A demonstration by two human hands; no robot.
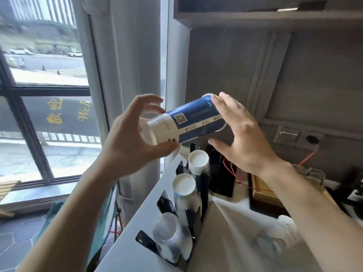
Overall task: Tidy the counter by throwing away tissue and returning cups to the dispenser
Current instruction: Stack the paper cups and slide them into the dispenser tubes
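Blue paper cups point(188, 122) lie sideways above the dispenser point(204, 199) on the desk point(225, 242); left hand point(125, 138) fingers clamped round their base, right hand point(243, 134) fingers spread straight against the rim end; returning cups is underway; next, probably tip them rim-down into the dispenser.

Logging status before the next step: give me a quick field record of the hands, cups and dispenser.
held item: blue-and-white paper cup stack, sideways above the cup dispenser
left hand: grips its base end
right hand: fingers touch its rim end, thumb spread below
cup dispenser: black, on white counter
dispenser slots: far paper cups, middle paper cups, near clear plastic cups
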